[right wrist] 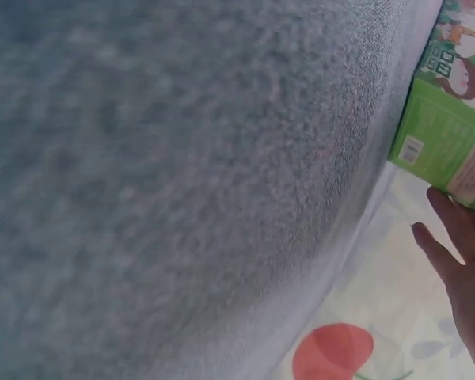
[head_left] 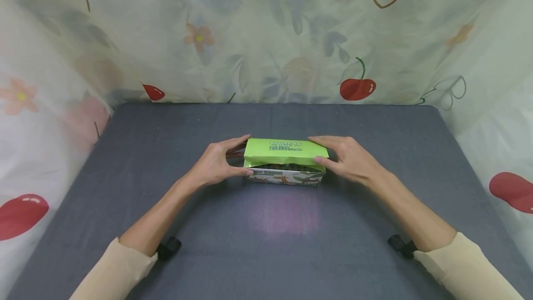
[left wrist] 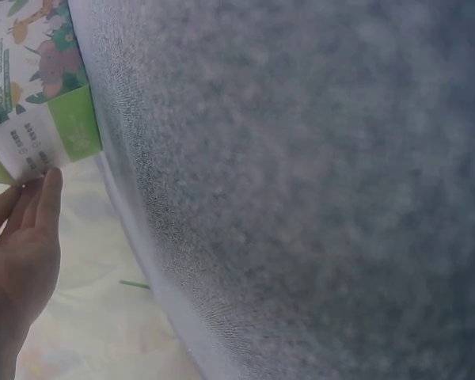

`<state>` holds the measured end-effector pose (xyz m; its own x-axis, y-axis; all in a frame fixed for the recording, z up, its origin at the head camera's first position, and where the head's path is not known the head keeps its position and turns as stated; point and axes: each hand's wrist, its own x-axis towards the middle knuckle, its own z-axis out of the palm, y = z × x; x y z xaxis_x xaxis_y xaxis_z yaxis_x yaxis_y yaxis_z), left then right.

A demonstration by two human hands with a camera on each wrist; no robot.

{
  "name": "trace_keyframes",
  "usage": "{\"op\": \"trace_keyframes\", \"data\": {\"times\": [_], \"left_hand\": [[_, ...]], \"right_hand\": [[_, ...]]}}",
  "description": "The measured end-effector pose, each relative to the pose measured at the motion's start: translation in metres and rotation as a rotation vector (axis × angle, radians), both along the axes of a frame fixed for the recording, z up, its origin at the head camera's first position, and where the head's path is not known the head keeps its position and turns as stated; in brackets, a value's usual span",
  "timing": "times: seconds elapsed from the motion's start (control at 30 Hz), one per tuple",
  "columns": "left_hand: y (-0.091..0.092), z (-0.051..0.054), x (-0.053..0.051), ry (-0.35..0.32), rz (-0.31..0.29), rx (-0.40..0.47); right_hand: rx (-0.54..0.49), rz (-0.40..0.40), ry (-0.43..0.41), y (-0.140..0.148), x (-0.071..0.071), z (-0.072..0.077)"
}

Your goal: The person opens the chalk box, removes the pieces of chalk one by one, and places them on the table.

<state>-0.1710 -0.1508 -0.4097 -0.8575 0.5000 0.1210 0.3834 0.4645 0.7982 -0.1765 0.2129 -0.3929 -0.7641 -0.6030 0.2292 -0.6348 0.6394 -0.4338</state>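
Observation:
A small cardboard box [head_left: 285, 178] with a bright green lid [head_left: 287, 155] stands on the grey table in the head view. Cartoon animals decorate its front, and a dark gap shows under the lid's front edge; the contents cannot be made out. My left hand [head_left: 215, 162] grips the box's left end, thumb at the front corner and fingers towards the back. At the other end, my right hand [head_left: 347, 157] holds the lid's right side between thumb and forefinger. Both wrist views show the box ends, white and green beside the left hand [left wrist: 24, 253], green with a barcode beside the right hand [right wrist: 467, 261].
Grey cloth covers the table [head_left: 283, 258]. A patterned curtain [head_left: 266, 36] hangs behind it and along both sides. Dark wrist cameras sit under the cuffs, one [head_left: 168, 249] on the left and one [head_left: 401, 246] on the right.

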Motion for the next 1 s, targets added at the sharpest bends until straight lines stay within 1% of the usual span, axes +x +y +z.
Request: {"op": "trace_keyframes", "data": {"times": [0.13,0.23,0.4,0.57,0.67,0.8,0.9,1.0], "left_hand": [[-0.002,0.000,0.002,-0.021,-0.005,0.018],[-0.003,0.000,0.004,-0.019,0.011,-0.002],[-0.003,0.002,0.008,0.032,0.031,-0.053],[-0.005,0.003,0.010,0.072,0.048,-0.057],[-0.005,0.003,0.009,0.090,0.042,-0.065],[-0.004,0.003,0.006,0.136,0.019,-0.082],[-0.003,0.004,0.003,0.159,0.007,-0.079],[-0.002,0.004,0.001,0.159,-0.002,-0.064]], "right_hand": [[0.007,-0.037,-0.019,0.005,0.005,0.004],[-0.011,-0.054,-0.014,0.010,0.008,0.006],[-0.038,-0.084,0.005,0.015,0.012,0.006],[-0.058,-0.105,0.043,0.017,0.013,0.006],[-0.088,-0.119,0.085,0.016,0.013,0.006],[-0.166,-0.174,0.134,0.014,0.013,0.007],[-0.226,-0.217,0.148,0.012,0.013,0.008],[-0.261,-0.234,0.149,0.010,0.013,0.008]]}}
